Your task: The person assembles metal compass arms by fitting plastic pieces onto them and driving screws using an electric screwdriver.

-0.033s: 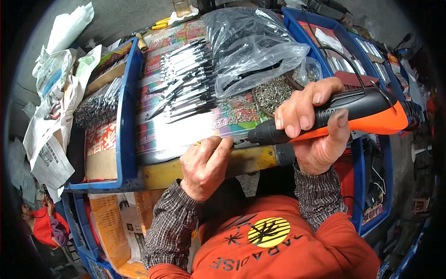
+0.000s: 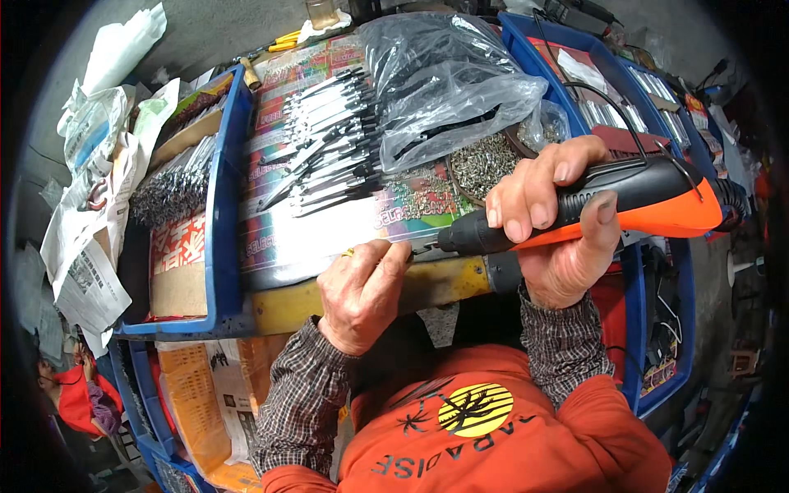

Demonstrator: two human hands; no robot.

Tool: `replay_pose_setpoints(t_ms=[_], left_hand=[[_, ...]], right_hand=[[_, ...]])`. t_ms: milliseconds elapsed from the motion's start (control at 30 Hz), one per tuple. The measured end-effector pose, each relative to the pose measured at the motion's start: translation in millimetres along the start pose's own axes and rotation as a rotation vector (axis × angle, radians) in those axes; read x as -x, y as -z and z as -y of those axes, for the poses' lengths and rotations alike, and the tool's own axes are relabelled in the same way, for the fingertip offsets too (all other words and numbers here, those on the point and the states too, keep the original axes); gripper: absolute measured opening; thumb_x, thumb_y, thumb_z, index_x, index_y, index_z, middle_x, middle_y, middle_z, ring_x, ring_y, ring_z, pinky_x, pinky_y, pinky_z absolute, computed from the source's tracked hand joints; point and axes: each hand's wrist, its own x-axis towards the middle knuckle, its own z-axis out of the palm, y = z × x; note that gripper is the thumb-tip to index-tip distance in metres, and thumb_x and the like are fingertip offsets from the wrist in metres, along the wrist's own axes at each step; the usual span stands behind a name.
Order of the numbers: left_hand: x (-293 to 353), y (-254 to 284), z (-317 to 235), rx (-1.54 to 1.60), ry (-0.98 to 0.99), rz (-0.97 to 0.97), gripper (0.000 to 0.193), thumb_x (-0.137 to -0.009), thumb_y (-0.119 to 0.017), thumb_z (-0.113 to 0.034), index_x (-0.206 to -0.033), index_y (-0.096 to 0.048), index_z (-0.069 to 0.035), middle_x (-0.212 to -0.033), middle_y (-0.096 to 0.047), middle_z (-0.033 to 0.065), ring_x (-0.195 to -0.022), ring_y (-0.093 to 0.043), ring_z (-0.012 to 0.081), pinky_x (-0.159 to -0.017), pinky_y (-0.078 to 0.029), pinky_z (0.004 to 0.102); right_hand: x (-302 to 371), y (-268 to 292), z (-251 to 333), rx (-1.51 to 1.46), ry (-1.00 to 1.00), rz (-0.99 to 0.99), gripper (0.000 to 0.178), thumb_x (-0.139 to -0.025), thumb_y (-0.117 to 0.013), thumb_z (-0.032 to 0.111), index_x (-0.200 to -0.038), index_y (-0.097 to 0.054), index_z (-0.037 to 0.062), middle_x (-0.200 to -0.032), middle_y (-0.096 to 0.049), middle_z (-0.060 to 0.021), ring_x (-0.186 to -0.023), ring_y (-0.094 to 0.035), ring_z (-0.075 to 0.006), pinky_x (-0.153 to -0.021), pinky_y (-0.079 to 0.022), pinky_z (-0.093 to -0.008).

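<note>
My right hand (image 2: 559,218) is wrapped around a black and orange electric screwdriver (image 2: 637,193). The tool lies nearly level, and its tip points left toward my left hand (image 2: 364,283). The fingers of that hand are closed in a pinch at the table's front edge, just short of the tip. Whatever they hold is mostly hidden; only a small dark bit shows by the fingertips. Beyond my left hand lies a pile of thin silver strips with black ends (image 2: 333,152). A round dish of small screws (image 2: 485,168) sits behind the screwdriver, with loose screws scattered beside it.
A clear plastic bag of dark parts (image 2: 448,78) covers the table's far middle. At left, a blue bin (image 2: 222,205) holds metal strips and cardboard; another blue bin (image 2: 567,99) stands at right. The tool's cable (image 2: 612,99) runs over that bin. Yellow-handled pliers (image 2: 283,43) lie far off.
</note>
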Motion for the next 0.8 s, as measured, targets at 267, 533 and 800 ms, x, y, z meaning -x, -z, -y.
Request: replay_pose_setpoints(t_ms=[267,533,800], left_hand=[[7,20,-20,0.217,0.353,-0.016,0.019,-0.074,-0.061,0.002,-0.092,-0.056,0.000,-0.075,-0.056,0.0120,-0.064,-0.055,0.0264,-0.056,-0.045,0.0313],[35,38,-41,0.877,0.978,-0.191,0.016,-0.087,-0.056,-0.012,-0.095,-0.056,0.002,-0.074,-0.058,0.0018,-0.056,-0.045,0.0027,-0.050,-0.036,0.0149],[52,39,-54,1.207,1.176,-0.208,0.014,-0.088,-0.054,-0.010,-0.097,-0.054,0.001,-0.075,-0.059,0.0035,-0.056,-0.047,0.0037,-0.048,-0.036,0.0157]], right_hand=[[0,-4,5,0.081,0.005,0.072,0.038,-0.083,-0.057,0.042,-0.091,-0.043,0.0077,-0.065,-0.046,-0.0022,-0.054,-0.049,-0.0151,-0.058,-0.043,-0.0334],[9,-26,0,0.106,-0.074,0.138,0.039,-0.081,-0.061,0.040,-0.092,-0.042,0.0065,-0.065,-0.046,-0.0029,-0.054,-0.050,-0.0156,-0.058,-0.044,-0.0329],[17,-43,-4,0.172,-0.165,0.165,0.037,-0.079,-0.065,0.032,-0.090,-0.042,0.0058,-0.065,-0.049,-0.0044,-0.054,-0.052,-0.0161,-0.056,-0.045,-0.0330]])
